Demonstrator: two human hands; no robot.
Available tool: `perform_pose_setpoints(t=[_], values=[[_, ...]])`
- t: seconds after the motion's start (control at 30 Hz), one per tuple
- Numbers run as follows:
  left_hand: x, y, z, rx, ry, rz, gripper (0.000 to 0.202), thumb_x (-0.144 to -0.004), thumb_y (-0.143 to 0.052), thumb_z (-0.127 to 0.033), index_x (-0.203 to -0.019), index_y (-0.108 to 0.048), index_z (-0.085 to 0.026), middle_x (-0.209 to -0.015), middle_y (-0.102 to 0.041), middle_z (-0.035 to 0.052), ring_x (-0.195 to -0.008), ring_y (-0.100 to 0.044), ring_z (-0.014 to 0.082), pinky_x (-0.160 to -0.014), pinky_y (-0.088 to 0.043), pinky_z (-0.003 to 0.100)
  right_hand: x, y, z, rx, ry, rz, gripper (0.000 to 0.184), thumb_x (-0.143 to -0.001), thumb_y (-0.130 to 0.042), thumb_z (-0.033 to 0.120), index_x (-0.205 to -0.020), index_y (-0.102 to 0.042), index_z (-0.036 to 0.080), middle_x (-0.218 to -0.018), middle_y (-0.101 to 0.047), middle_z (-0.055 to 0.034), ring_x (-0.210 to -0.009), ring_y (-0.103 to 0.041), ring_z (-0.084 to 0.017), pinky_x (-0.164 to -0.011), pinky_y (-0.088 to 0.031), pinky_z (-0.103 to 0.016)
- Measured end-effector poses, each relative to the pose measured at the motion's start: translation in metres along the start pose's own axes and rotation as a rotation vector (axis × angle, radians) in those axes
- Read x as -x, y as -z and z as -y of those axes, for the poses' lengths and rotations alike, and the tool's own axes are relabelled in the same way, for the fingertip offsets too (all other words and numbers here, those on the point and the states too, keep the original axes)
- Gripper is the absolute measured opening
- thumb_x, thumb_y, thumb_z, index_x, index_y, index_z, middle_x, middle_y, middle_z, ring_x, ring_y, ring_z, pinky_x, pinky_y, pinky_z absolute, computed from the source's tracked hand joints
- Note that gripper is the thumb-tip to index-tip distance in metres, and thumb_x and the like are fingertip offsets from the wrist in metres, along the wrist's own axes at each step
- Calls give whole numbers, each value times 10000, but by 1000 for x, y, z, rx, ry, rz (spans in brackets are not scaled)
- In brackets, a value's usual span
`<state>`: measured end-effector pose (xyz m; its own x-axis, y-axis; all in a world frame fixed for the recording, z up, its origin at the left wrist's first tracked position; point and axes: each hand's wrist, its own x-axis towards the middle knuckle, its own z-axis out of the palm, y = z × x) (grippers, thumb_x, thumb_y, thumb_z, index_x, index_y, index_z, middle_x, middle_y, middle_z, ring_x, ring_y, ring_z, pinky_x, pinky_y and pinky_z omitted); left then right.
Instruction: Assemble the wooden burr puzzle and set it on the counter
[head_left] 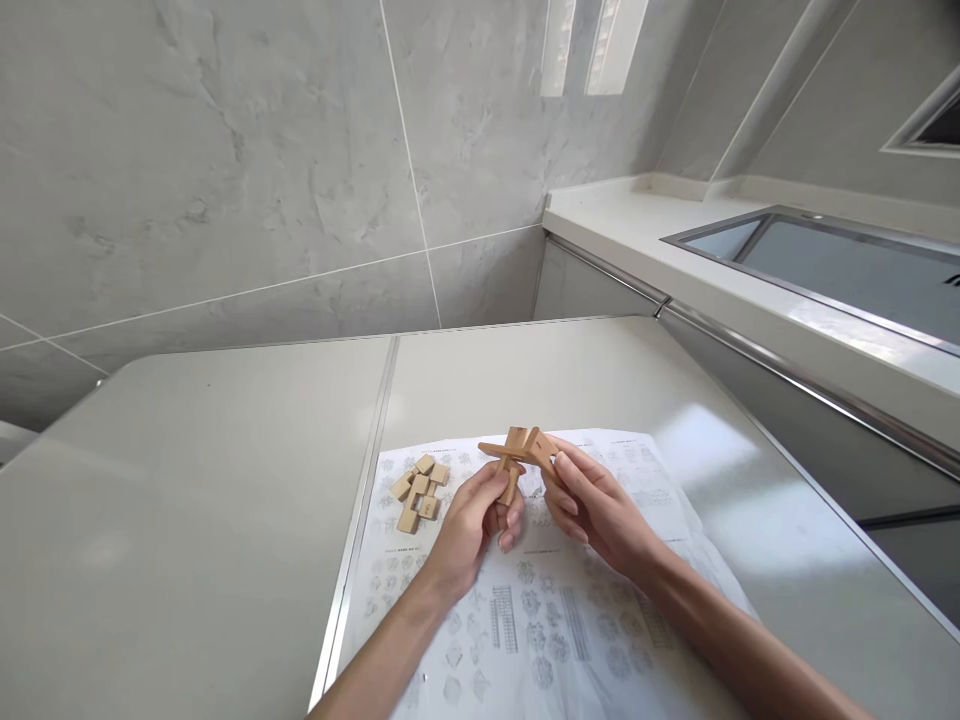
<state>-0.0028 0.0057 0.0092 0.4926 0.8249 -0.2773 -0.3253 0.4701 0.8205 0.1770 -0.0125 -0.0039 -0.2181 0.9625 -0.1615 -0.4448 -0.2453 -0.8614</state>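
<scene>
Head: puzzle (523, 448) above table (187, 520), tiled wall (225, 150)

On hand are two hands, left hand (472, 520) and right hand (600, 510), one wooden puzzle assembly (521, 450), one heap of loose wooden blocks (418, 490) at left, their number unclear, one printed sheet (540, 620) and one sink (840, 265) far right.

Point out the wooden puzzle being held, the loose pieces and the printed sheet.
Puzzle (523, 445): head view, crossed bars at its top.
Loose pieces (417, 490): head view, middle of the pile.
Sheet (540, 620): head view, printed area in its lower middle.
</scene>
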Motion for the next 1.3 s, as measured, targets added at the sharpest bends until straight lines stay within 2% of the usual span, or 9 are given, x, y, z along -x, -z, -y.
perform_pose_setpoints(t=[0.2, 0.37, 0.53, 0.63, 0.93, 1.3], values=[[0, 1, 0, 24, 12, 29, 278, -954, -637, -427, -856, -531, -190, -623, -469, -53, -445, -388, 72, -477, -320, 236, -1, -1, -5, 73, 39, -36, 448, -973, -648, 575, -1265, -684, 238, -623, -408, 56, -514, -303, -105, -455, -284, -239], [1, 2, 2, 61, 37, 64, 266, -992, -599, -393, -844, -539, -179, -633, -475, -43, -461, -397, 72, -490, -327, 235, -1, -1, -6, 120, 40, -30, 409, -1005, -609, 558, -1257, -669, 241, -628, -438, 55, -505, -316, -94, -468, -260, -239], [1, 5, 1, 202, 55, 99, 282, -1005, -559, -345, -789, -543, -165, -625, -456, -41, -453, -358, 59, -483, -326, 221, 0, -2, -4, 94, 23, -8, 367, -1014, -597, 556, -1216, -653, 255, -718, -518, 34, -514, -374, -82, -505, -284, -247], [0, 6, 0, 251, 36, 101, 237, -993, -570, -328, -822, -567, -164, -618, -448, -46, -447, -340, 61, -470, -324, 215, 1, -3, -2, 74, 21, 6, 331, -1024, -588, 539, -1191, -644, 258, -783, -546, 23, -529, -397, -79, -522, -304, -250], [3, 4, -1, 125, 46, 165, 260, -1049, -499, -341, -940, -619, -137, -632, -444, -45, -457, -365, 63, -474, -345, 207, -2, -1, -8, 158, 61, 33, 263, -1046, -565, 502, -1101, -628, 253, -883, -599, 10, -536, -454, -70, -507, -312, -249], [4, 5, -3, 50, 77, 195, 291, -1073, -473, -419, -1017, -592, -160, -637, -303, -84, -450, -213, 49, -414, -261, 177, -6, 1, -10, 183, 72, 3, 308, -1010, -610, 529, -1119, -604, 241, -828, -598, 18, -497, -421, -65, -477, -280, -248]])
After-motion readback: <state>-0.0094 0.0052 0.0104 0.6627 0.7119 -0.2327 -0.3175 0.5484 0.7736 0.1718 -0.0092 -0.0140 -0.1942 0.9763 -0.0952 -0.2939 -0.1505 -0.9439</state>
